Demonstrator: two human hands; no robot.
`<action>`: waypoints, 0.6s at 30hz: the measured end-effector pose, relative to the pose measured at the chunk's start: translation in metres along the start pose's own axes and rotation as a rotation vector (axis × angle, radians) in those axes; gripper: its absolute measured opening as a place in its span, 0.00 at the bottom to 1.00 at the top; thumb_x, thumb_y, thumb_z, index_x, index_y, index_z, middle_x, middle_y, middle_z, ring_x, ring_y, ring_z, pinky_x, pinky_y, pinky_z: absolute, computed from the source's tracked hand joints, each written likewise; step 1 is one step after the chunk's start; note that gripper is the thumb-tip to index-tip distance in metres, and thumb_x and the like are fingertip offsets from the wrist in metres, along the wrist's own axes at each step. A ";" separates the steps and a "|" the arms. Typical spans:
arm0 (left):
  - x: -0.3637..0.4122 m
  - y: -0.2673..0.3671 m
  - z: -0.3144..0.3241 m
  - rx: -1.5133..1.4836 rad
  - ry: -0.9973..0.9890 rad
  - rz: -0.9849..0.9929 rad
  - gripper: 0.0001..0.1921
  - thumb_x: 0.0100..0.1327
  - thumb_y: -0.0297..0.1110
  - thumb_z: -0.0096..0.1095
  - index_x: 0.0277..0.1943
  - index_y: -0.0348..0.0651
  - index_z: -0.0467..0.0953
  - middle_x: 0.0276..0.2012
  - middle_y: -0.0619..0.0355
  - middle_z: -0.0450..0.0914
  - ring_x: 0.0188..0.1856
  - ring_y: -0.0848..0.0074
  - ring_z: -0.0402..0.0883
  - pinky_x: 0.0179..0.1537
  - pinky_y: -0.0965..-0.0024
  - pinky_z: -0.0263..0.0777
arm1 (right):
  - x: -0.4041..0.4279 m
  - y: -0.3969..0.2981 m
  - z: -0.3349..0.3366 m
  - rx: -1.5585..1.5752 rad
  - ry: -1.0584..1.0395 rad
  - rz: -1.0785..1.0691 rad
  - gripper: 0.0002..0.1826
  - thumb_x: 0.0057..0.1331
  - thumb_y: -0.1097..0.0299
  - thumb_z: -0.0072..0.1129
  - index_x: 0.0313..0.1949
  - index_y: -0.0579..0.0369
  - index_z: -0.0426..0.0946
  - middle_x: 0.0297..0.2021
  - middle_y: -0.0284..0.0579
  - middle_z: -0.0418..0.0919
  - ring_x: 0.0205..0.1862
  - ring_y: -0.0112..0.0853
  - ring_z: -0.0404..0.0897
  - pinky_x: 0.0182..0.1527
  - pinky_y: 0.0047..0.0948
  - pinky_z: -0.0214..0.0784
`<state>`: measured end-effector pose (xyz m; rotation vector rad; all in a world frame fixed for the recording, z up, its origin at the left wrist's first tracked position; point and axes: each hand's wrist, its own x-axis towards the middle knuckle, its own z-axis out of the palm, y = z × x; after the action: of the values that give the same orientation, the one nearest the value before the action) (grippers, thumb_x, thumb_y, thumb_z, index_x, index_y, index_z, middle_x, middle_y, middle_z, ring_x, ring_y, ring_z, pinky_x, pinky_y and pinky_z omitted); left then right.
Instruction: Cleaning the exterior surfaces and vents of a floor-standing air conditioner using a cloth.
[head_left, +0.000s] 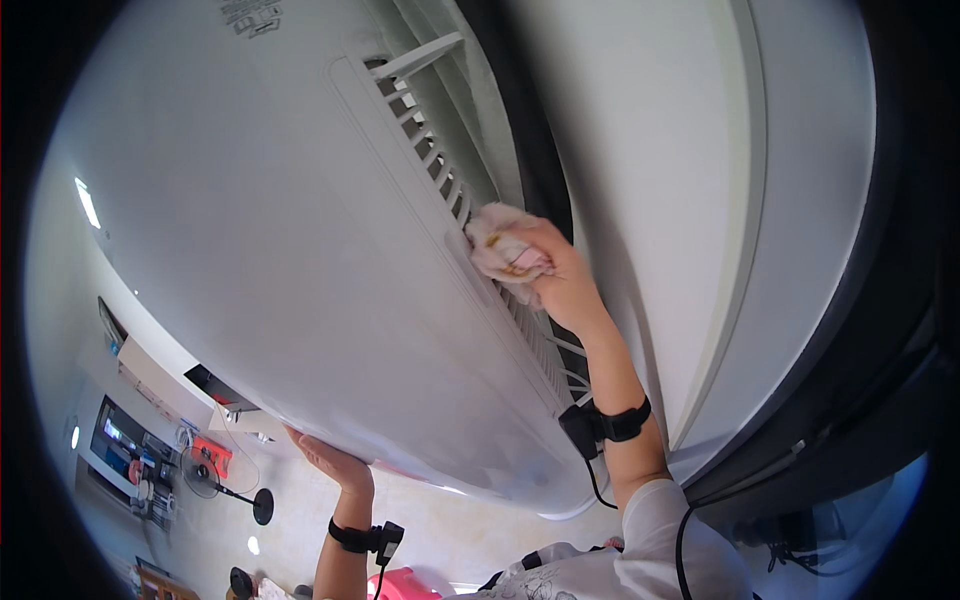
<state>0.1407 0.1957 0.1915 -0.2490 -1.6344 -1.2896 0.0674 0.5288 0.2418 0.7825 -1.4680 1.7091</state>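
A white air conditioner (300, 225) fills most of the view, its long slotted vent (435, 161) running diagonally down its right side. My right hand (559, 259) grips a bunched pale pink cloth (499, 244) with yellowish patches. The cloth presses on the vent slats and the edge beside them, hiding part of the slots. Lower left, my left hand (337, 459) lies flat along the unit's lower edge, fingers extended and holding nothing. Part of its fingers is hidden behind the casing.
A white panel (660, 150) stands close on the right, with a grey-green curtain (457, 97) behind the vent. Below left are a black pedestal fan (262, 506) and a red stool (214, 455). A pink plastic item (405, 585) is beneath me. Cables hang from both wrist straps.
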 end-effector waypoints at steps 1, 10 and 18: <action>0.000 0.001 -0.001 0.004 0.009 0.003 0.37 0.70 0.58 0.26 0.67 0.33 0.48 0.66 0.46 0.54 0.66 0.64 0.57 0.64 0.64 0.51 | 0.002 -0.002 0.003 0.007 -0.007 -0.003 0.26 0.50 0.91 0.42 0.49 0.59 0.73 0.47 0.48 0.69 0.51 0.39 0.71 0.56 0.26 0.59; -0.005 -0.001 0.003 0.012 0.080 -0.004 0.31 0.72 0.53 0.28 0.65 0.34 0.55 0.62 0.49 0.61 0.61 0.67 0.63 0.61 0.67 0.56 | 0.067 0.012 0.012 -0.154 0.018 0.121 0.23 0.54 0.87 0.39 0.48 0.61 0.75 0.41 0.45 0.77 0.43 0.32 0.76 0.48 0.23 0.66; -0.004 0.001 0.003 0.048 0.058 0.016 0.31 0.72 0.51 0.31 0.65 0.32 0.54 0.63 0.48 0.60 0.63 0.66 0.61 0.62 0.67 0.53 | 0.116 0.062 0.023 -0.004 -0.043 0.645 0.19 0.63 0.73 0.40 0.53 0.52 0.71 0.39 0.48 0.79 0.35 0.37 0.78 0.28 0.38 0.73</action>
<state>0.1416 0.2003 0.1894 -0.1936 -1.6091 -1.2336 -0.0481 0.5178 0.3079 0.3529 -1.8863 2.1552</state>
